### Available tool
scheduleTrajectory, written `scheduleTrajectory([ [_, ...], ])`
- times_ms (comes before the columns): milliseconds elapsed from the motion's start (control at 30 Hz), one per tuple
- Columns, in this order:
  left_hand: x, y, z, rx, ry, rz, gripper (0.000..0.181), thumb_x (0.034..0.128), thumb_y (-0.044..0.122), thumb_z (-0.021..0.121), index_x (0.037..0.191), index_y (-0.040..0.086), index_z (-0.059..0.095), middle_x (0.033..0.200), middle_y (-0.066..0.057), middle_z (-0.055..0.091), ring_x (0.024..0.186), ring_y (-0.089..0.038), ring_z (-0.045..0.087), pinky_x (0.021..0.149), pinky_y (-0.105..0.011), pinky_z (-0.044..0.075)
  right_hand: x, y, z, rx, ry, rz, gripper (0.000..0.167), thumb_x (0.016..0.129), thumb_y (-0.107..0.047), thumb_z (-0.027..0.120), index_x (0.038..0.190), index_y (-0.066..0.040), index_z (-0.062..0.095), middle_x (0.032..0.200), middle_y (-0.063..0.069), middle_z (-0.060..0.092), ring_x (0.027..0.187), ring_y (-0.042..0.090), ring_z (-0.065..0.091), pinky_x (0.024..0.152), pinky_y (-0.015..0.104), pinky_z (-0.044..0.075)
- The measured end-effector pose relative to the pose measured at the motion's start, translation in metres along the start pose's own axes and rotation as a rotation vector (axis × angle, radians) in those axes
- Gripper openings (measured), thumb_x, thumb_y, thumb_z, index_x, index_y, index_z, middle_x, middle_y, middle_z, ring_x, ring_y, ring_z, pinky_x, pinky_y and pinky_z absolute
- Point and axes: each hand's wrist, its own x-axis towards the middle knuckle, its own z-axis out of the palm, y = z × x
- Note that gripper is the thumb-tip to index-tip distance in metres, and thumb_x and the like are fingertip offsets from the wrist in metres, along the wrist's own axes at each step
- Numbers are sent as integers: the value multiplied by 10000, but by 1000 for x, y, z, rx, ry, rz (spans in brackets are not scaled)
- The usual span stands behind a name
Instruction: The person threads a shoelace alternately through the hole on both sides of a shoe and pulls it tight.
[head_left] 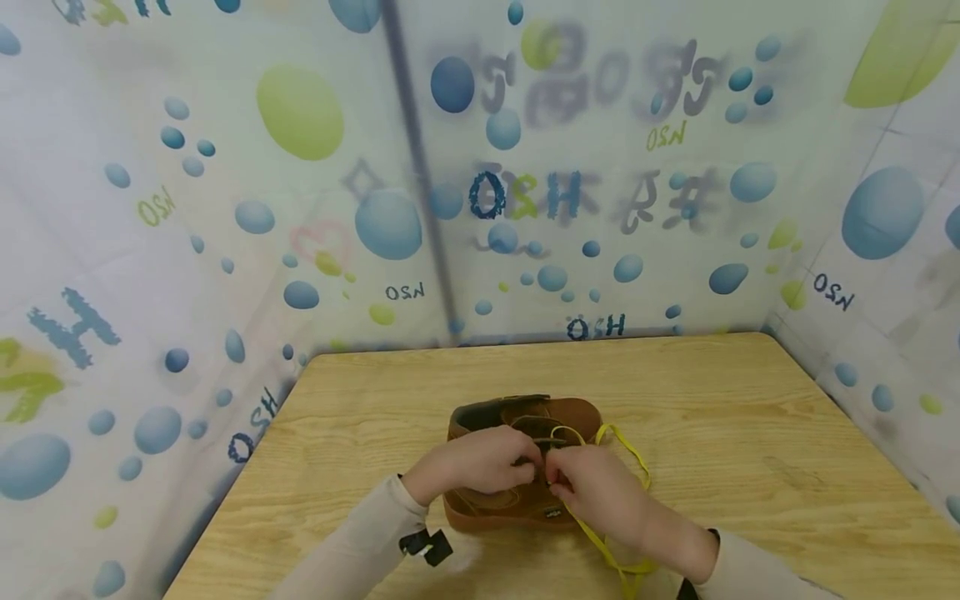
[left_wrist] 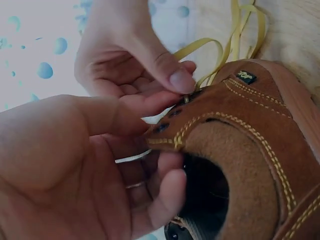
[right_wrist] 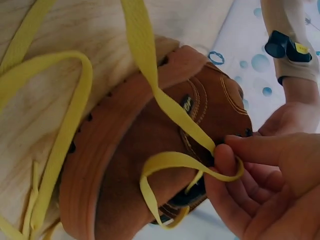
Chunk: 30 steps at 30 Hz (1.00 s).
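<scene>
From my remote post I see a person's two bare hands working close together over a brown shoe [head_left: 510,517], which sits on a wooden table [head_left: 360,417] near its front edge, before a white sheet [head_left: 225,50] printed with blue and green spots. The head view gives me the whole tabletop and both pale sleeves [head_left: 360,533], but the backs of the hands hide most of the fingertip work. The left wrist view supplies it: the left hand [head_left: 491,458] pinches the edge of the shoe's eyelet flap between thumb and finger, its other fingers curled at the dark opening, while just beyond, the thumb and forefinger of the right hand [head_left: 600,492] press together at an eyelet farther along the row. That view also shows me yellow stitching [left_wrist: 272,167] around the collar. From the right wrist I follow a yellow lace [right_wrist: 142,50] running into the right hand's pinch, one loop bending around by the fingers and other lengths trailing over the table. The forearms come in from the lower left and lower right, converging over the shoe, palms turned inward and away from the head camera; a small dark device [right_wrist: 287,47] is strapped at the left wrist.
</scene>
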Motion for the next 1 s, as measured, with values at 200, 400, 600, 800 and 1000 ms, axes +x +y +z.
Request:
scheduleTrajectory([
  [200, 5, -14, -2, -70, -53, 55, 315, 1002, 7, 482, 1138, 143, 732, 856, 57, 662, 518, 4, 423, 625, -118, 386, 2, 1, 9, 29, 28, 16, 273, 797, -107, 808, 762, -203, 554, 695, -127, 588, 616, -53, 467, 580, 159, 395],
  [400, 8, -17, -2, -39, -35, 96, 276, 936, -19, 597, 1083, 149, 759, 903, 58, 729, 581, 36, 506, 675, -101, 444, 3, 6, 9, 12, 78, 16, 304, 764, -195, 836, 784, -192, 533, 627, -129, 537, 553, -67, 415, 532, 143, 359],
  [600, 11, -13, 4, 94, 54, 71, 331, 858, -46, 648, 1034, 199, 784, 893, 83, 753, 634, 57, 558, 708, -80, 463, 4, 12, 7, 34, 74, 35, 351, 754, -282, 845, 838, -181, 520, 616, -130, 536, 496, -82, 402, 494, 138, 354],
  [800, 3, -10, 6, 210, 203, 19, 167, 897, 94, 692, 893, 232, 786, 857, 119, 751, 742, 26, 638, 671, -117, 495, 3, 18, -3, 75, -46, 47, 302, 793, -126, 821, 890, -177, 539, 688, -119, 558, 551, -58, 439, 527, 161, 381],
  [1000, -14, -18, -13, 52, 379, -52, 98, 923, 162, 696, 839, 178, 743, 761, 63, 718, 614, 2, 559, 599, -179, 472, 2, 23, -14, -32, 4, 21, 277, 771, 41, 746, 897, -174, 625, 805, -80, 620, 702, 22, 557, 609, 213, 458],
])
